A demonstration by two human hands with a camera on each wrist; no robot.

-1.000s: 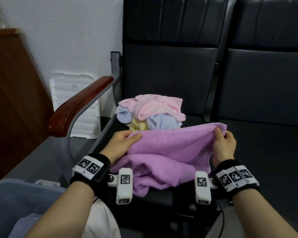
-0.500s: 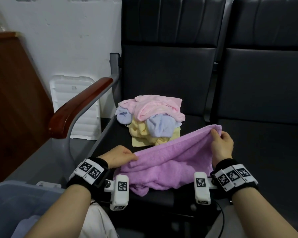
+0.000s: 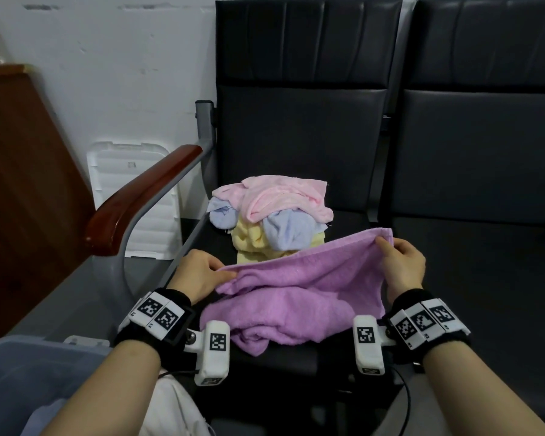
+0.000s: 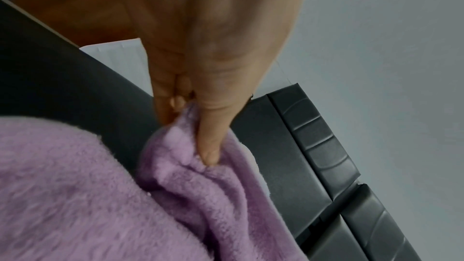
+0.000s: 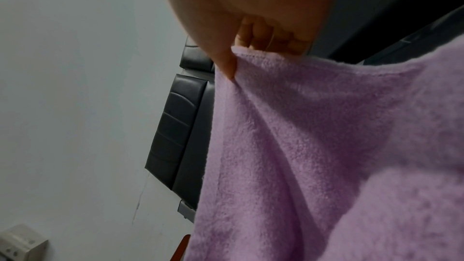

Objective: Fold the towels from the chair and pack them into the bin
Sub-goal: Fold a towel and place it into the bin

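A purple towel [image 3: 299,294] is stretched between my hands above the front of the black chair seat [image 3: 343,218]. My left hand [image 3: 202,272] pinches its left corner, the thumb pressed into the cloth [image 4: 208,154]. Further right and higher, my right hand [image 3: 400,262] pinches the other top corner [image 5: 231,66]. The towel's lower part lies bunched on the seat. Behind it sits a loose pile of pink, blue and yellow towels [image 3: 274,218]. The grey bin [image 3: 29,379] shows at the lower left with something pale inside.
A wooden armrest [image 3: 139,199] on a grey metal frame runs along the seat's left side. A second black chair [image 3: 485,184] adjoins on the right. A white plastic lid [image 3: 132,196] leans on the wall, and a brown wooden panel [image 3: 22,190] stands at far left.
Both hands lowered the towel's top edge toward the seat, the left hand further down than the right. The pile behind, hidden before, now shows more.
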